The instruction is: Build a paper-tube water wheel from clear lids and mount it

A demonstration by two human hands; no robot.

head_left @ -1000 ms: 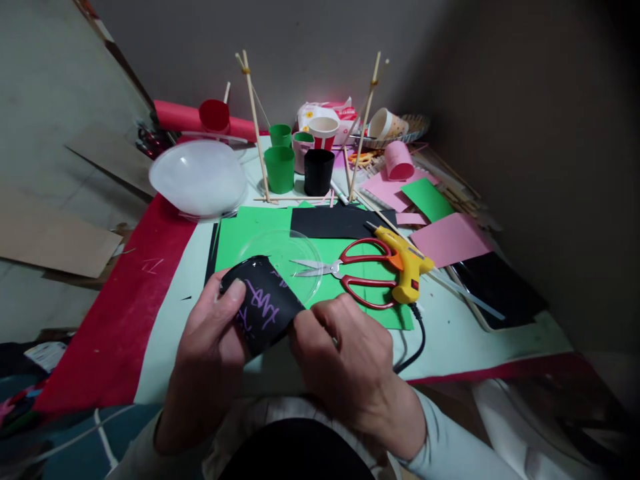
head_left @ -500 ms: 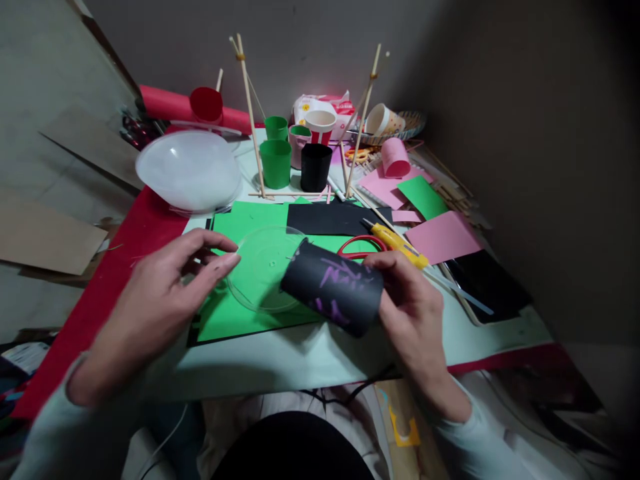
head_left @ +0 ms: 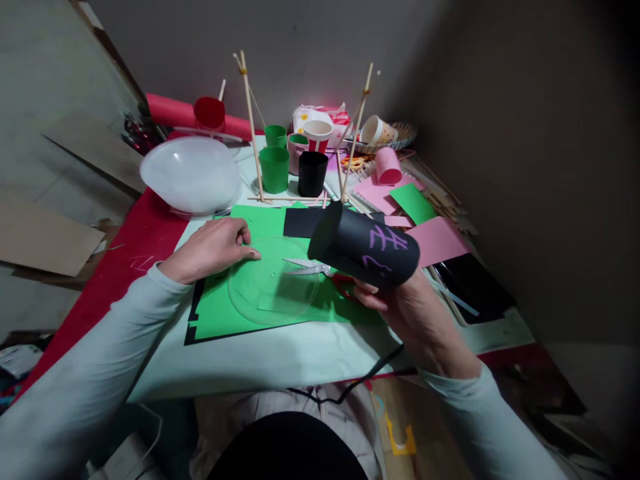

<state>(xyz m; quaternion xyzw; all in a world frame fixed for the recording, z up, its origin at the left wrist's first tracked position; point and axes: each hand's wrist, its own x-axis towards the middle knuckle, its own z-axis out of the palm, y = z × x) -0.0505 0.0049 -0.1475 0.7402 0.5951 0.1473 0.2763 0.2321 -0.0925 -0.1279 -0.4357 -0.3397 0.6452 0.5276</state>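
My right hand (head_left: 407, 313) grips a black paper-covered cup (head_left: 360, 247) with purple writing, tilted on its side above the table. Below it lie scissors (head_left: 305, 268) with red handles, blades apart and pointing left. A clear round plastic disc (head_left: 273, 313) rests on green paper (head_left: 220, 313); the scissor blades lie over it. My left hand (head_left: 215, 250) is at the disc's upper left, its fingers half curled and the thumb apart from them. Nothing shows between them. Whether the thumb touches the disc I cannot tell.
Behind stands a wooden stick frame (head_left: 249, 127) around green cups (head_left: 274, 170) and a black cup (head_left: 313, 175). A white translucent bowl (head_left: 190, 175) is at left. Pink paper (head_left: 440, 241) and a dark phone-like slab (head_left: 470, 287) lie at right; a black cable (head_left: 370, 373) crosses the front edge.
My right hand has raised the black cup up and to the right and turned it. My left hand has moved forward and right, fingers curling more. The scissor blades now show.
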